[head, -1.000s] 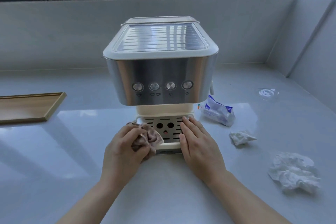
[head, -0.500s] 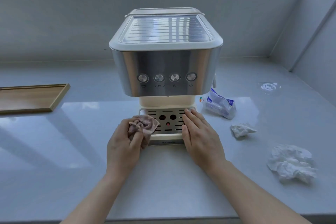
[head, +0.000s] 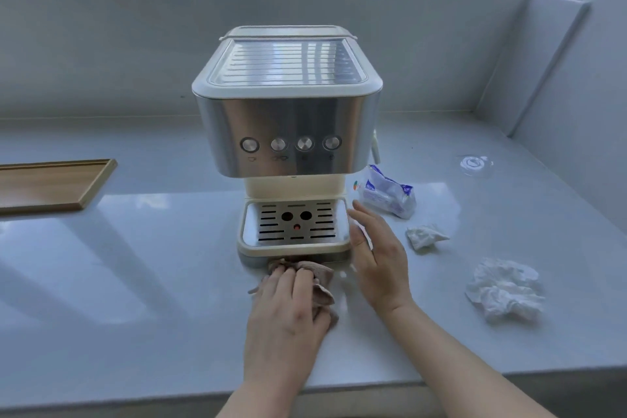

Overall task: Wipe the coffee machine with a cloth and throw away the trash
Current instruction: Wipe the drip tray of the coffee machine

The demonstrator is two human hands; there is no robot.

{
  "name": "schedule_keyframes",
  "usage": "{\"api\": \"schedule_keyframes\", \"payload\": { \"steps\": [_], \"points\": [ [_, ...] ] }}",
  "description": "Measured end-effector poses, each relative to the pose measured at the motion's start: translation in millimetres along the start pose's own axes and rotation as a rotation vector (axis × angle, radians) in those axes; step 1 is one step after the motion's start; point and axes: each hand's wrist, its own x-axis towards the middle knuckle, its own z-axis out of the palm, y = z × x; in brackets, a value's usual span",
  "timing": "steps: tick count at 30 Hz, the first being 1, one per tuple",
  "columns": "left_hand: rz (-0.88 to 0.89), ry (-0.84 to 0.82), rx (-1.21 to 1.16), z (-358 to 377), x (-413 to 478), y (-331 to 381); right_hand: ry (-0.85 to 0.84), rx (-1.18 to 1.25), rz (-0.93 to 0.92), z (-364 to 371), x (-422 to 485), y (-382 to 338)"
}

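Coffee machine (head: 288, 132): ctr of frame, on grey counter (head: 135, 265), steel front w/ four round buttons facing us.
Drip tray (head: 295, 226): at machine's base, just below ctr, slotted metal plate, bare.
Cloth (head: 324, 276): pinkish-brown, bunched, on the counter right at the front foot of the machine, below the drip tray.
Left hand (head: 288, 309): lower ctr, palm down, fingers curled over the cloth & gripping it.
Right hand (head: 376, 254): right of ctr, fingers straight & together, held edge-on by the drip tray's right side; contact can't tell, bit blurred.
Trash: blue/white wrapper (head: 386, 195) just right of machine; small tissue wad (head: 425, 236) below-right of it; big tissue wad (head: 505, 288) further lower right. All apart from both hands.
Clear plastic bit (head: 475, 164): right side, upper-mid.
Wooden tray (head: 51, 185): left edge, mid-height.
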Motion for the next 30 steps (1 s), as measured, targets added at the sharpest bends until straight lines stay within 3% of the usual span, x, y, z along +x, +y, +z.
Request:
{"api": "schedule_keyframes", "payload": {
  "steps": [4, 8, 11, 13, 17, 25, 30],
  "points": [
    [0.094, -0.032, -0.061, 18, 5, 30, 0.083, 0.158, 0.185, -24, -29, 2],
    [0.072, -0.145, -0.423, 12, 5, 33, -0.041, 0.252, 0.257, -36, -48, -7],
    [0.099, -0.187, -0.610, -12, 5, 4, -0.182, 0.125, 0.177, -35, -60, -14],
    [0.150, -0.057, -0.494, -27, 5, -29, -0.293, -0.099, 0.032, -31, -68, -17],
    [-0.004, 0.005, -0.225, -36, 1, -81, -0.335, -0.442, -0.280, -26, -67, -12],
    [0.045, -0.102, -0.055, -29, 1, -81, -0.104, -0.498, -0.021, -31, -53, 8],
    [0.061, -0.116, -0.016, -28, 0, -79, -0.120, -0.626, -0.014, -21, -78, -1]
  ]
}}
